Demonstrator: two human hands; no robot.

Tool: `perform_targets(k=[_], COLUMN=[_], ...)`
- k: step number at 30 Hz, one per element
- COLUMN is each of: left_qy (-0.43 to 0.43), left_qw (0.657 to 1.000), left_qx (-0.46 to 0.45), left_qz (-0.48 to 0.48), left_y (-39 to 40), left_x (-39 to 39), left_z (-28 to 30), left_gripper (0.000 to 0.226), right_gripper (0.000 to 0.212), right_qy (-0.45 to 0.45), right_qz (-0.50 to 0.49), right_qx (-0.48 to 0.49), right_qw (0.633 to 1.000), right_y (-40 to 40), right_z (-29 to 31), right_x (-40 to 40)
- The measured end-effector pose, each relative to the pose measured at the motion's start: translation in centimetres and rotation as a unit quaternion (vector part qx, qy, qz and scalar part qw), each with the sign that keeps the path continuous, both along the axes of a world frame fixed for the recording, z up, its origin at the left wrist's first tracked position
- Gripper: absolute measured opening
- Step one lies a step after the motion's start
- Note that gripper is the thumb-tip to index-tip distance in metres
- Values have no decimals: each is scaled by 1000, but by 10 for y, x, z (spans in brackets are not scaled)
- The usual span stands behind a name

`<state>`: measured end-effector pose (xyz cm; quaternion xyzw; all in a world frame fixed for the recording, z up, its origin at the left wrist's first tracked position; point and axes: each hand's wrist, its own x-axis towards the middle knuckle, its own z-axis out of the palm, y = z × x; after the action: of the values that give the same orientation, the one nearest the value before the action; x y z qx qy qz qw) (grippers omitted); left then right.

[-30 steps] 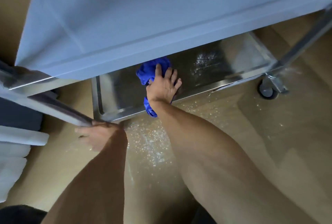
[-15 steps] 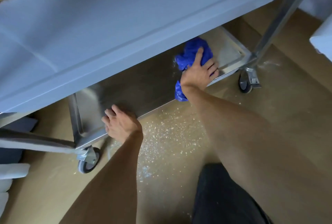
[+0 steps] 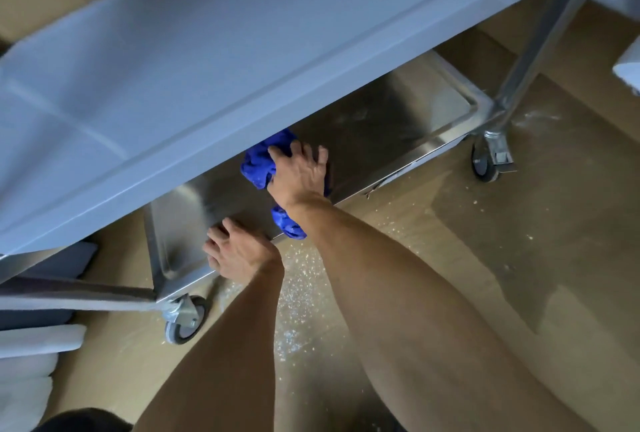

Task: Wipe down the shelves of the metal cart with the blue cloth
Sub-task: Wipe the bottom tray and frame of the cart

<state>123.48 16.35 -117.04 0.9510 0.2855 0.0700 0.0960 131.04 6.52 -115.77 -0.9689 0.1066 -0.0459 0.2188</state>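
Note:
The metal cart's bottom shelf (image 3: 398, 127) is a shiny steel tray, partly hidden under the pale upper shelf (image 3: 214, 61). My right hand (image 3: 299, 173) presses a crumpled blue cloth (image 3: 259, 165) flat on the middle of the bottom shelf; a tail of the cloth hangs over the front rim by my wrist. My left hand (image 3: 239, 251) rests on the front rim of the bottom shelf near its left corner, fingers spread over the edge. Faint white residue shows on the shelf to the right of the cloth.
White crumbs are scattered on the tan floor (image 3: 519, 258) in front of the cart. Caster wheels stand at the front left (image 3: 185, 322) and front right (image 3: 486, 163). A steel upright (image 3: 540, 37) rises at the right. White folded fabric (image 3: 27, 362) lies at far left.
My right hand has dragged the cloth leftward, from the shelf's right end back toward the middle. My left hand stays on the front rim, where it moved from the corner post a second ago.

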Motion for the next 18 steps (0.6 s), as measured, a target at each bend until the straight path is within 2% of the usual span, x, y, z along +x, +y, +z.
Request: perform_targets(k=[4,7,9,11,14,18], left_qy=[-6,-37,-50,-48,-43,-81], left_qw=[1000,999,998,998,999,995], left_qx=[7,16,24,31,24,-15], left_qz=[-2,-12,-16,-6,-2,52], left_y=[-2,-3,-4,-2,0,-11], left_x=[1,-1,1,3,5,10], left_z=[-6,-14,-20,-23,-25,-16], left_gripper=[44,34,29,29,27,20], right_gripper=[66,86,88,86,78,67], right_qy=[15,-14,-13,-2,-13,-51], right_qz=[-169,-362,-403,-335,-169,-14], right_qx=[31,57,49,34,18,26], right_qw=[985,930,914,942,985,998], right_y=[-78,-126,-130,-112,-61,4], right_z=[-3,-8,-12,-12,-12,-13], right_x=[18,31,39,47,50,22])
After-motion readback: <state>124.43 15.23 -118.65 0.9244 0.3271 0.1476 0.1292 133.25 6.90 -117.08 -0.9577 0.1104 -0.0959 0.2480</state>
